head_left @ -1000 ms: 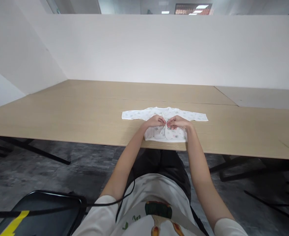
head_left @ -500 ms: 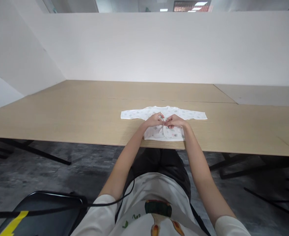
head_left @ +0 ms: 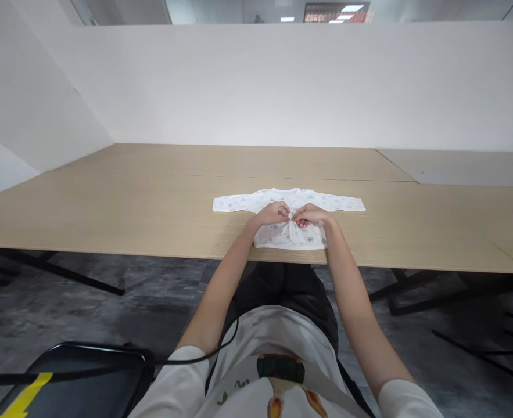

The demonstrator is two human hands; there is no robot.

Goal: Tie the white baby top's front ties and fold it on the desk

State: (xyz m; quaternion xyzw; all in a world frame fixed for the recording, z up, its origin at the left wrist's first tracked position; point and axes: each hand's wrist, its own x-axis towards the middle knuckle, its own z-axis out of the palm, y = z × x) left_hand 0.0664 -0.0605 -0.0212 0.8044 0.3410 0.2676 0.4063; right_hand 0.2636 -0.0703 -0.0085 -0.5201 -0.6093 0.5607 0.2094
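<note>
Apparently pinching cloth at the front edges of a small white printed top [head_left: 298,200], with left hand [head_left: 273,213] from one side and right hand [head_left: 312,215] from the other, fingertips drawn close together at the middle. Curled in on both sides, thumb toward bent fingers, rather than spread flat. Cannot make out any fastener between the fingertips, nor judge the firmness of either pinch. Lying front side up near the near edge of the table [head_left: 151,215], collar toward the white wall [head_left: 239,87], sleeves stretched out sideways, lower hem just beside the edge. Slightly puckered below the fingertips.

Could easily end up crooked: pulling harder with one hand than the other would skew the front edges and spoil the overlap. Could also lose the pinch, judging by such thin, soft-looking cloth and so small a hold. Might drag the whole top toward the table's edge by drawing both wrists back, with nothing visible weighing down the sleeves. Might crease the lower front by pressing down with the wrists. Worth minding, too: black cable [head_left: 229,343] beside the left arm, likely to snag during a wide swing of the elbow.
</note>
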